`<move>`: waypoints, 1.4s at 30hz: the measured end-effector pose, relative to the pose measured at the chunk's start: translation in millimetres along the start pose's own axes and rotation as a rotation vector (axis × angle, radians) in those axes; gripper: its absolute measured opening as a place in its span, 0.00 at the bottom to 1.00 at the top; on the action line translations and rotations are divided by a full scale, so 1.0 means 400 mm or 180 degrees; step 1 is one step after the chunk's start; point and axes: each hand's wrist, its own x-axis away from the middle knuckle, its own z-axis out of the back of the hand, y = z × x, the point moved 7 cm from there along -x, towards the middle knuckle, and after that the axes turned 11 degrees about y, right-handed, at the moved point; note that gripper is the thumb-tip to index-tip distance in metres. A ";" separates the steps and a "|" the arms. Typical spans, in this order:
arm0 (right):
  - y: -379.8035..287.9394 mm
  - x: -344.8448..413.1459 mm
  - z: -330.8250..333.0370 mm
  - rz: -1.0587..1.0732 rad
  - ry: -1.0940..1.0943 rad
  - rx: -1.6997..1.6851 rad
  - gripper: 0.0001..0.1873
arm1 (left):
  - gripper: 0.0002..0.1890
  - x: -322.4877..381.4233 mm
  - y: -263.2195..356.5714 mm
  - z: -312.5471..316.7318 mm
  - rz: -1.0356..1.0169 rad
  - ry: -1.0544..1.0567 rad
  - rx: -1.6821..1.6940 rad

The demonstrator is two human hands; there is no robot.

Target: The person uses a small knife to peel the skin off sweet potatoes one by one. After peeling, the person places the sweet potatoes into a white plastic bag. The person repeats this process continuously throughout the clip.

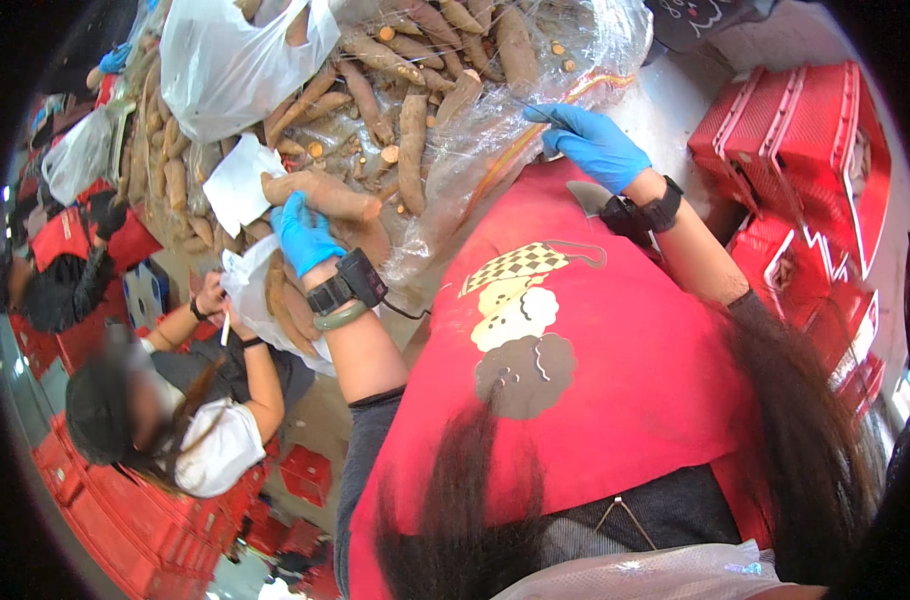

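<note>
My left hand (305, 234), in a blue glove, grips a thick brown tuber (327, 193) with a cut orange end. Higher up at the right, my right hand (593, 146), also gloved in blue, is closed around the handle of a thin blade (533, 106), most of it hidden by the fingers. Many long brown tubers (412, 150) and small orange cut pieces (389, 154) lie on clear plastic sheeting (470, 161). A white paper sheet (239, 184) lies left of the held tuber. Below it, a white plastic bag (260, 274) stands beside several tubers.
A co-worker in a black cap (98, 401) sits at the left, hands close to the white bag. Another person (64, 277) works farther left. Red plastic crates (785, 142) are stacked at the right. A second white bag (237, 67) covers part of the heap.
</note>
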 end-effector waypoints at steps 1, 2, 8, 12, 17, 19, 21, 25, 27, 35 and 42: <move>0.004 0.015 0.015 -0.0054 0.0077 0.0085 0.19 | 0.28 -0.015 0.030 -0.034 -0.0407 -0.0150 -0.0047; 0.007 0.034 0.017 -0.0128 0.0191 0.0216 0.20 | 0.30 -0.034 0.061 -0.051 -0.0776 -0.0212 -0.0119; 0.030 0.167 0.032 -0.0398 0.0922 -0.0051 0.20 | 0.29 -0.245 0.164 -0.255 -0.2143 -0.0923 -0.2115; 0.040 0.246 0.039 -0.0558 0.1255 -0.0277 0.20 | 0.33 -0.389 0.133 -0.326 -0.1929 -0.0952 -0.3280; 0.027 0.271 0.051 -0.0552 0.1402 -0.0075 0.19 | 0.41 -0.364 0.104 -0.386 -0.2007 -0.1430 -0.4059; 0.012 0.255 0.039 -0.0397 0.1360 -0.0156 0.19 | 0.39 -0.294 0.078 -0.349 -0.1505 -0.1864 -0.3177; 0.001 0.228 0.020 -0.0365 0.1245 -0.0106 0.19 | 0.37 -0.216 0.060 -0.282 -0.0906 -0.1976 -0.2563; -0.028 0.141 -0.015 -0.0261 0.0869 0.0116 0.19 | 0.30 0.000 0.071 -0.158 -0.0002 -0.2282 -0.1270; -0.054 0.081 -0.051 -0.0069 0.0626 -0.0033 0.20 | 0.28 0.111 0.072 -0.105 0.0345 -0.2279 -0.0801; -0.252 -0.063 -0.224 0.1291 0.0271 0.0731 0.23 | 0.25 0.322 0.079 -0.047 -0.0184 -0.1797 -0.0090; -0.412 -0.057 -0.352 0.2657 0.0768 0.1955 0.28 | 0.24 0.376 0.093 0.042 -0.0621 -0.1194 -0.1057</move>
